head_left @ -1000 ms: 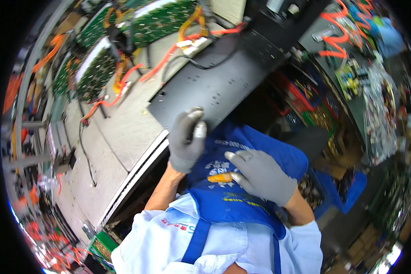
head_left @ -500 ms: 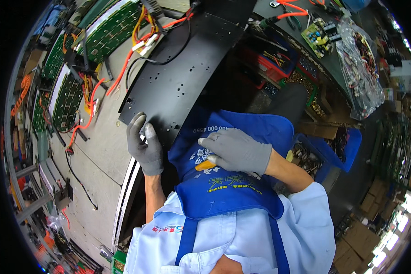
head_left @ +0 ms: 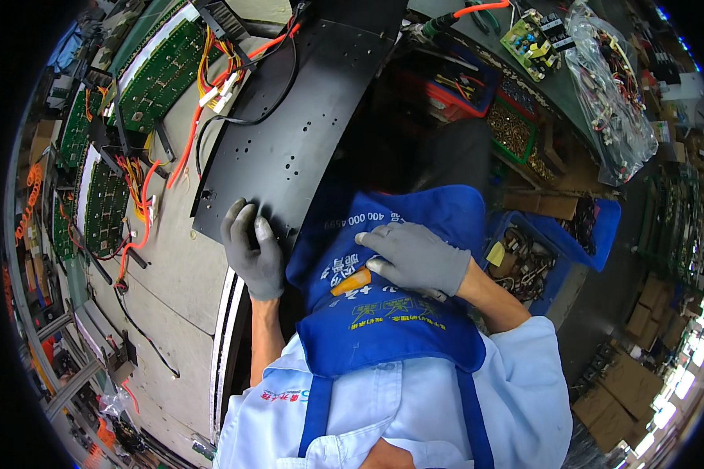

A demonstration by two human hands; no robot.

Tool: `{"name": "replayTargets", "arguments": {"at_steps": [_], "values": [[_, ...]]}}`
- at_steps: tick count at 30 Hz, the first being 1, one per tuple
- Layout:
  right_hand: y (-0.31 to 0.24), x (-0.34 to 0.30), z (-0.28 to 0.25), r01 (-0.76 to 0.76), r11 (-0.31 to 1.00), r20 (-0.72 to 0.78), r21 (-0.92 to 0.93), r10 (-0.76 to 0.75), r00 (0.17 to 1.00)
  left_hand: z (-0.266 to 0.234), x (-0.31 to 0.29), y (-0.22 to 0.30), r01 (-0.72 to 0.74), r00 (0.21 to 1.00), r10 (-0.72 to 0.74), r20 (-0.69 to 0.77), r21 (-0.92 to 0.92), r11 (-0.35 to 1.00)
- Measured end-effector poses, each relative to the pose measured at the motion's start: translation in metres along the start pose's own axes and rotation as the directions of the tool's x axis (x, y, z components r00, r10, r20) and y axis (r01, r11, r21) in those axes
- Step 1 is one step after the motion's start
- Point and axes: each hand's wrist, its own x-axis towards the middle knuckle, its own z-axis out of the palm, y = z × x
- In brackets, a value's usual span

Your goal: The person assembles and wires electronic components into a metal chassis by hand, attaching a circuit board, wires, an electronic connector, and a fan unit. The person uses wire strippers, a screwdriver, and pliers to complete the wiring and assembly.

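Note:
A long black metal panel [head_left: 278, 148] dotted with holes lies slanted across the bench, its near end by my left hand [head_left: 255, 252]. That hand wears a grey glove; its fingers are bent but apart at the panel's near edge, with nothing visible between them. My right hand [head_left: 418, 258], also gloved in grey, rests curled over the blue apron [head_left: 391, 348] on my lap. From under its thumb sticks an amber handle [head_left: 352, 282], which looks like a screwdriver's. The rest of that tool is mostly hidden beneath the hand.
Green circuit boards [head_left: 152, 82] with orange and yellow wires stand at the left of the bench [head_left: 168, 281]. A black cable [head_left: 270, 113] crosses the panel. On the right are a green bin of small brass-coloured parts [head_left: 512, 131], blue bins [head_left: 602, 234] and a clear bag of wired parts [head_left: 610, 102].
The view has shifted a little, so the panel and boards sit further left. A small bright spot between my left fingers no longer shows. My right hand keeps its curl round the amber handle.

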Motion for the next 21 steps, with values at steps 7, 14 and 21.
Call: {"name": "replayTargets", "arguments": {"at_steps": [7, 14, 21], "values": [[-0.003, 0.03, 0.01, 0.057, 0.998, 0.101, -0.006, -0.056, 0.993, 0.001, 0.001, 0.001, 0.003, 1.0, -0.003, -0.018, 0.041, 0.999], [-0.004, 0.046, 0.008, 0.08, 0.995, 0.158, -0.053, -0.071, 0.985, 0.002, -0.003, -0.001, 0.021, 0.999, -0.02, -0.027, 0.033, 0.999], [0.008, 0.034, 0.017, 0.11, 0.993, -0.008, -0.044, -0.11, 0.994, 0.001, 0.0, -0.005, 0.026, 0.999, -0.026, -0.022, 0.01, 1.0]]}}
